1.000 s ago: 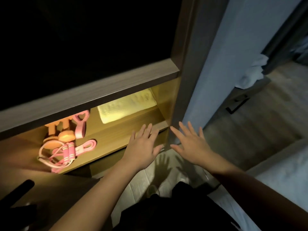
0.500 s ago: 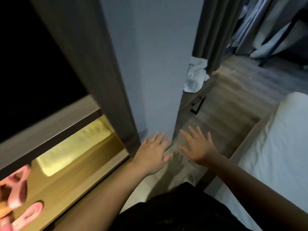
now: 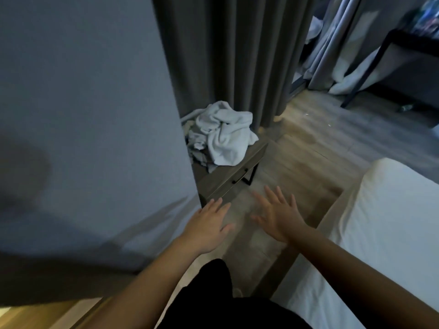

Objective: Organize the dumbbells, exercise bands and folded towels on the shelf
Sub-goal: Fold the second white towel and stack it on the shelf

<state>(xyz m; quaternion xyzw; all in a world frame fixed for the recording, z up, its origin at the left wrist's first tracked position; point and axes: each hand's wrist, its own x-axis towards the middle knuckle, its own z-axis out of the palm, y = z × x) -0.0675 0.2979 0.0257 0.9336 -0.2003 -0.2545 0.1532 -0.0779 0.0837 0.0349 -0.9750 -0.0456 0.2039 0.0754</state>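
Towels (image 3: pixel 224 131) crumpled on side table (image 3: pixel 228 180), wall (image 3: pixel 95 91) left, bed (image 3: pixel 392 222) right, left hand (image 3: pixel 206 225), right hand (image 3: pixel 278 214), fingers (image 3: pixel 270 194) spread, empty

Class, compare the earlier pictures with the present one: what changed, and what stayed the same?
The view swung right: the lit shelf with pink bands and folded towel left the frame; crumpled white towels on a side table came to centre. Nothing grasped or released. The left hand and right hand stay open and empty, held out ahead.
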